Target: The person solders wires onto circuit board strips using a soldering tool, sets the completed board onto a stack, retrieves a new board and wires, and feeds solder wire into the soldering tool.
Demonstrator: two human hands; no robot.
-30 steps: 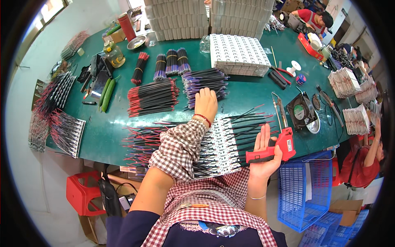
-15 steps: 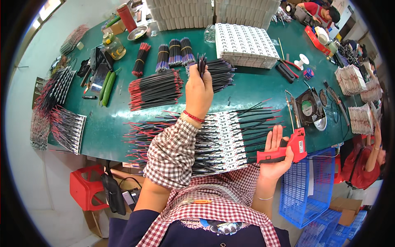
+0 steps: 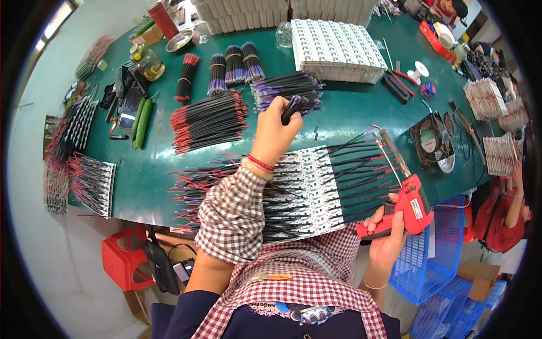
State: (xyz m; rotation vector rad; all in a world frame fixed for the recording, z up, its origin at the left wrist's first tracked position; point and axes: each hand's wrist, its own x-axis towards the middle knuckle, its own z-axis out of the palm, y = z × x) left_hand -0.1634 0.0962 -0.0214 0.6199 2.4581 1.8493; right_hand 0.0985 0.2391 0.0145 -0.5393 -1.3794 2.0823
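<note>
My left hand [image 3: 273, 133] is closed round a small bunch of black wires with purple ends [image 3: 294, 108], just in front of a loose pile of the same wires [image 3: 285, 90]. In my right hand [image 3: 388, 242] is a red soldering gun [image 3: 415, 208], the fingers curled round its handle and its tip pointing up and away. Below my hands lies a panel of white circuit boards [image 3: 323, 195]; black wires extend from its right side, and a mass of red, black and purple wires [image 3: 197, 189] from its left. My left sleeve hides part of it.
Red-tipped black wires [image 3: 209, 121] lie left, with tied wire bundles [image 3: 235, 66] behind. A stack of white panels [image 3: 337, 48] stands at the back. To the right are a fan [image 3: 429, 141], a solder spool [image 3: 418, 72] and blue crates [image 3: 420, 265]. Co-workers sit at far right.
My left hand has come nearer and lower with the bunch, which now tilts right. My right fingers have closed round the soldering gun's handle, and its tip has swung left over the wires.
</note>
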